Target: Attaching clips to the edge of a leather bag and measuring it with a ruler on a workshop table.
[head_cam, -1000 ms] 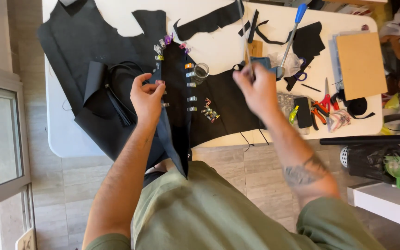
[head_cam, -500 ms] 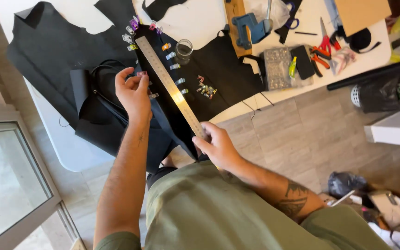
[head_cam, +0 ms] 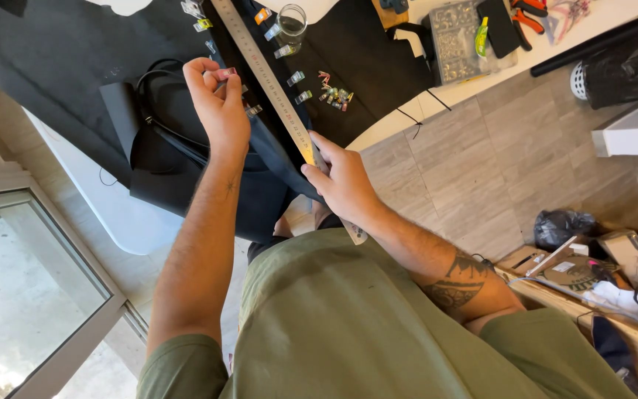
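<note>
Metal ruler (head_cam: 263, 70) under right hand's (head_cam: 341, 181) closed grip; left hand (head_cam: 219, 111) pinching pink clip (head_cam: 227, 72).

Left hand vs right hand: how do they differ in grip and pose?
The left hand pinches a small pink clip between its fingertips; the right hand presses flat along the long metal ruler. The left hand is raised further up the black fabric; the right hand sits at the ruler's near end, by the table edge. Both are bare and working on the same clipped fabric strip.

matt black cloth (head_cam: 60, 66), seemingly metal ruler (head_cam: 263, 70)
</note>
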